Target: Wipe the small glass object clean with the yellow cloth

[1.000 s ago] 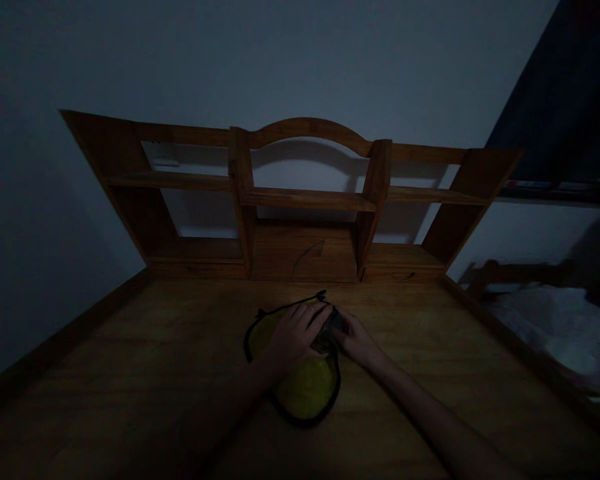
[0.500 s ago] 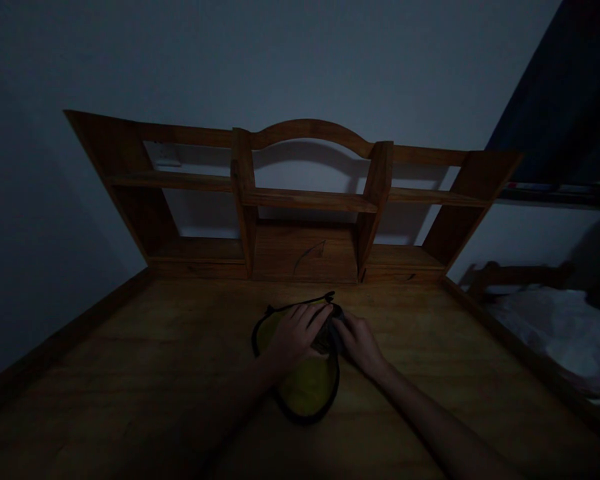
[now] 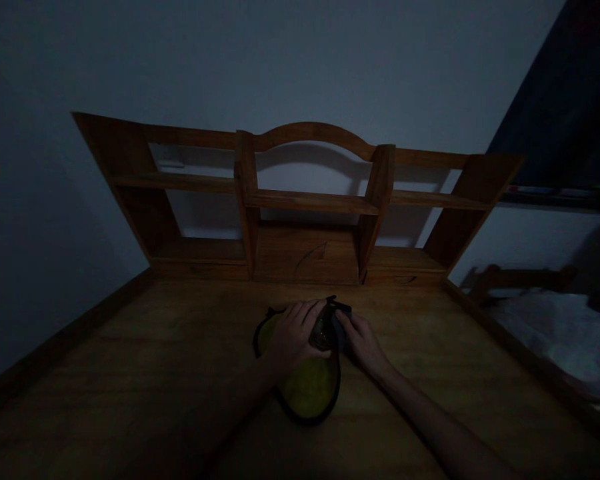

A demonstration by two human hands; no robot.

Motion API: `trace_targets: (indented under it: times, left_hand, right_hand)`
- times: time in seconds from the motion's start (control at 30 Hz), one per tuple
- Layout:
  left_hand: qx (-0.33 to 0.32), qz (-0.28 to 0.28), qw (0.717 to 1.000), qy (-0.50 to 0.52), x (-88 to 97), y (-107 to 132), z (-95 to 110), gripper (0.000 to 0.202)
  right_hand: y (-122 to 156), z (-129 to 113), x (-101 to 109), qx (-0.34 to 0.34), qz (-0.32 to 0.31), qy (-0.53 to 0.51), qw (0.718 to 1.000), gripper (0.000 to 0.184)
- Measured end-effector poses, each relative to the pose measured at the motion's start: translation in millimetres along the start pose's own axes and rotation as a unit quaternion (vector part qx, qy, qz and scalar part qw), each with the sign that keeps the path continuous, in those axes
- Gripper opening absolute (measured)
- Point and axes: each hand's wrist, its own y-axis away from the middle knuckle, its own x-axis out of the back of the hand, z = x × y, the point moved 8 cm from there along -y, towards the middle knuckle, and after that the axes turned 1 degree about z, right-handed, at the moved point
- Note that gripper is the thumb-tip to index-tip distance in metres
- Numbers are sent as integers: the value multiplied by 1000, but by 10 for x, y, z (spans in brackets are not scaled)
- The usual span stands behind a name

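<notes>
A flat yellow cloth piece with a black border (image 3: 307, 390) lies on the wooden desk (image 3: 130, 373) in dim light. My left hand (image 3: 293, 333) rests on its upper part, fingers bent over a small dark object (image 3: 324, 332) at the piece's top right edge. My right hand (image 3: 363, 340) comes in from the right and closes on the same dark object and the black edge beside it. What the dark object is stays unclear in the gloom.
A wooden hutch with shelves and an arched top (image 3: 310, 200) stands at the back of the desk against a pale wall. A raised wooden rim runs along the desk's left and right sides. To the right, beyond the desk, lies pale bedding (image 3: 555, 327).
Both hands have drawn closer together at the top right of the yellow piece, and the piece's upper left edge has folded inward a little. The view has shifted slightly.
</notes>
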Motion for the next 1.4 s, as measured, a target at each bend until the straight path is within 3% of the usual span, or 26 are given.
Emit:
trace_targets:
  times: [0.2,0.33,0.5,0.83,0.93,1.17,1.4]
  left_hand:
    - [38,39,999,6,70,-26,-78,78]
    - [47,43,998,9,69,-33,-102,73]
    - [44,31,998,11,31,-24,-109,72]
    - [-42,-13,996,-75,-41,6,-5,79]
    - [-89,-33,988,-123,-103,30,70,67]
    - [-141,-5,976,-166,-147,67,153,51]
    - [-157,-5,974,-161,-159,73,194,52]
  right_hand:
    - [-63,312,-45,-98,-11,-157,983,26]
    - [-68,293,-75,-106,-56,-195,974,21]
    - [-48,99,-103,-77,-121,-137,980,34]
    - [-47,66,-103,-19,-121,-70,990,39]
    - [-57,79,-87,-8,-110,-59,992,41]
    - [-50,-7,-80,23,-98,-36,994,35]
    - [-31,-122,-69,38,-87,14,995,27]
